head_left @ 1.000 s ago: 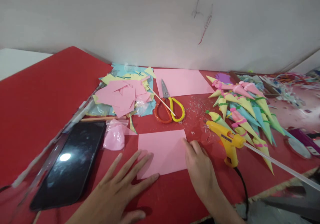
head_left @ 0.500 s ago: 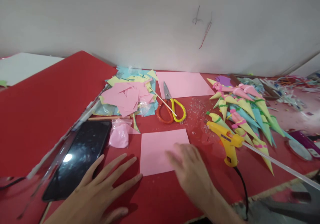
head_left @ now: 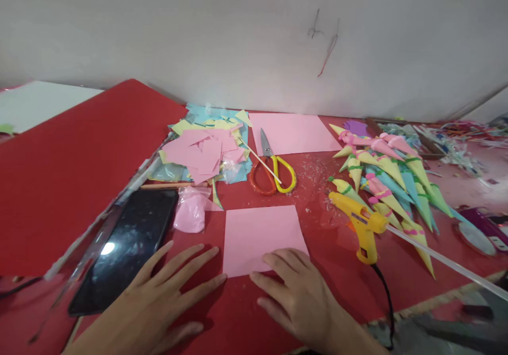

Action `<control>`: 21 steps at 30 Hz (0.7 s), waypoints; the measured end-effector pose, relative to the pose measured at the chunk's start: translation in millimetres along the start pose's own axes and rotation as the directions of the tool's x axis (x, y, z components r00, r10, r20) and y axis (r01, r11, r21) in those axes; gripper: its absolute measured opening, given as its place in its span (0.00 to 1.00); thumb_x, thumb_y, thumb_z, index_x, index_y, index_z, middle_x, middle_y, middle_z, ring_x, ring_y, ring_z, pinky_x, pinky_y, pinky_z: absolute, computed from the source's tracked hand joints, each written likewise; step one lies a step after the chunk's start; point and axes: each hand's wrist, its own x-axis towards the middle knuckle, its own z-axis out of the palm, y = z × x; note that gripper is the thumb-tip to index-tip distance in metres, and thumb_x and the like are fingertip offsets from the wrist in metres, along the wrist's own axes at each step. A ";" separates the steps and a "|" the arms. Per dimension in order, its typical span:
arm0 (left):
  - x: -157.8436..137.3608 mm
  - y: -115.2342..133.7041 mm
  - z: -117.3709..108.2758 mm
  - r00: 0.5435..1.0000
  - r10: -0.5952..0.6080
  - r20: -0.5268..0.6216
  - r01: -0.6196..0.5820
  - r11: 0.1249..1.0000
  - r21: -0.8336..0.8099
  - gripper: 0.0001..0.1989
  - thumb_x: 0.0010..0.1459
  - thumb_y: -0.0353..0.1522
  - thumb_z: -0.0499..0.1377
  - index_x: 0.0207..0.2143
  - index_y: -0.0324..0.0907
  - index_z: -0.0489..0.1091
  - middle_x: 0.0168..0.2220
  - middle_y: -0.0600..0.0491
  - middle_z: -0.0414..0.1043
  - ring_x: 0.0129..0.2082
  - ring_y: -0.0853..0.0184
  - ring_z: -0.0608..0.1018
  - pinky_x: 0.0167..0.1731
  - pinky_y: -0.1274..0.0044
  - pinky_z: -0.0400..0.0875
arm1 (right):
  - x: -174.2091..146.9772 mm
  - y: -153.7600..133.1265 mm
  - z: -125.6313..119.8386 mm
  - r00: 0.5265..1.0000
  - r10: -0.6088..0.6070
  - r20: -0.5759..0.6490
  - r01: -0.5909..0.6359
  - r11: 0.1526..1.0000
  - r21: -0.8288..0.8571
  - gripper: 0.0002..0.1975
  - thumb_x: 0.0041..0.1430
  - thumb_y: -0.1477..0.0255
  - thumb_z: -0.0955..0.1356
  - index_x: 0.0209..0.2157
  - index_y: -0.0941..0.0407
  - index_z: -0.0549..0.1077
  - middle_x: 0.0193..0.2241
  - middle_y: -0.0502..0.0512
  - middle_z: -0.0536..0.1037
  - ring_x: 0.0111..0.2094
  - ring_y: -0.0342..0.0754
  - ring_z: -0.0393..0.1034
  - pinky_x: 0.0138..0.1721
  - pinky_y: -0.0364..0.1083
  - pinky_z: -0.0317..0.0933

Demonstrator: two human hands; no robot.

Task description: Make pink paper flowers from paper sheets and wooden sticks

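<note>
A pink sheet of paper (head_left: 260, 233) lies flat on the red tabletop (head_left: 238, 312) in front of me. My right hand (head_left: 293, 291) rests over its lower right part, fingers loosely bent and apart, gripping nothing. Spread wide, my left hand (head_left: 166, 297) lies to the left of the sheet, its index finger and thumb side close to the sheet's lower left corner. Beside that hand is a black phone (head_left: 130, 244). A small bag of pink clay-like material (head_left: 189, 215) sits between the phone and the sheet.
Scissors (head_left: 272, 170) with red and yellow handles lie behind the sheet, near pink paper scraps (head_left: 198, 151). A yellow glue gun (head_left: 363, 228) is at right, before a heap of paper cones (head_left: 384, 175). A large red board (head_left: 91, 170) slants at left; another pink sheet (head_left: 296, 130) lies by the wall.
My right hand has moved down from the middle of the pink sheet toward its near edge, and its motion blur is gone. My left hand has stayed about where it was.
</note>
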 end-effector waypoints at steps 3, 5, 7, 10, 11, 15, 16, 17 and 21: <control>-2.4 2.8 6.2 0.998 -0.059 -0.015 0.058 0.998 -0.034 0.23 0.51 0.48 0.51 0.51 0.62 0.58 0.52 0.59 0.65 0.49 0.60 0.67 0.55 0.61 0.33 | -9.6 7.5 -2.7 0.996 0.042 -0.075 -0.043 0.999 -0.013 0.12 0.57 0.67 0.60 0.41 0.50 0.70 0.39 0.53 0.72 0.40 0.48 0.64 0.41 0.48 0.59; -2.6 5.3 9.7 0.995 -0.094 -0.027 0.092 0.994 -0.065 0.22 0.51 0.48 0.51 0.50 0.63 0.59 0.51 0.60 0.66 0.48 0.60 0.67 0.55 0.60 0.34 | -14.5 11.7 -6.6 0.993 0.065 -0.102 -0.068 0.997 -0.026 0.11 0.58 0.68 0.60 0.40 0.50 0.71 0.38 0.53 0.73 0.40 0.48 0.64 0.41 0.48 0.59; -2.0 7.0 11.6 0.995 -0.090 -0.035 0.087 0.993 -0.079 0.21 0.52 0.47 0.51 0.50 0.63 0.60 0.50 0.60 0.67 0.48 0.60 0.67 0.55 0.61 0.34 | -18.1 15.4 -12.0 0.990 0.069 -0.122 -0.075 0.996 -0.047 0.12 0.58 0.69 0.59 0.39 0.50 0.71 0.38 0.53 0.73 0.40 0.48 0.65 0.40 0.48 0.61; -1.1 6.0 11.1 0.995 -0.085 -0.060 0.080 0.994 -0.072 0.20 0.52 0.46 0.51 0.49 0.63 0.61 0.49 0.60 0.68 0.47 0.61 0.68 0.55 0.61 0.33 | -22.6 20.8 -20.4 0.989 0.078 -0.123 -0.088 0.993 -0.076 0.12 0.58 0.70 0.59 0.39 0.51 0.72 0.38 0.54 0.74 0.39 0.49 0.66 0.38 0.48 0.63; -1.1 4.3 10.4 0.995 -0.076 -0.059 0.073 0.996 -0.060 0.20 0.52 0.46 0.52 0.49 0.62 0.60 0.50 0.60 0.67 0.47 0.60 0.68 0.55 0.61 0.34 | -24.3 22.7 -22.8 0.989 0.089 -0.117 -0.099 0.992 -0.082 0.12 0.58 0.71 0.60 0.38 0.51 0.72 0.37 0.55 0.74 0.39 0.49 0.66 0.37 0.48 0.63; -2.3 -6.4 5.8 0.998 0.059 0.022 -0.059 0.998 -0.010 0.25 0.52 0.42 0.53 0.53 0.60 0.55 0.52 0.57 0.66 0.46 0.60 0.69 0.54 0.61 0.44 | -33.5 31.7 -30.1 0.983 0.145 -0.117 -0.157 0.982 -0.102 0.12 0.57 0.72 0.60 0.38 0.51 0.73 0.36 0.55 0.74 0.38 0.50 0.67 0.37 0.49 0.64; -2.4 -8.8 4.4 0.995 0.082 0.051 -0.081 0.997 -0.011 0.26 0.52 0.42 0.53 0.54 0.59 0.54 0.52 0.56 0.65 0.46 0.60 0.70 0.53 0.62 0.49 | -36.1 34.3 -31.3 0.981 0.154 -0.120 -0.166 0.981 -0.098 0.11 0.57 0.72 0.60 0.38 0.51 0.73 0.36 0.55 0.74 0.37 0.50 0.67 0.36 0.49 0.64; -2.3 -10.8 3.0 0.992 0.097 0.077 -0.096 0.995 -0.015 0.27 0.52 0.41 0.54 0.55 0.59 0.52 0.52 0.55 0.65 0.46 0.60 0.70 0.51 0.63 0.53 | -38.6 36.8 -32.0 0.979 0.162 -0.122 -0.173 0.981 -0.085 0.11 0.57 0.72 0.60 0.37 0.50 0.73 0.36 0.55 0.74 0.37 0.49 0.67 0.36 0.49 0.65; 4.9 -11.2 -3.7 0.987 0.101 0.127 -0.099 0.995 -0.022 0.29 0.50 0.38 0.56 0.55 0.58 0.53 0.53 0.57 0.64 0.47 0.60 0.70 0.48 0.66 0.60 | -43.0 42.7 -27.7 0.967 0.204 -0.150 -0.209 0.978 -0.015 0.10 0.55 0.73 0.61 0.32 0.51 0.73 0.37 0.55 0.72 0.38 0.49 0.67 0.36 0.48 0.65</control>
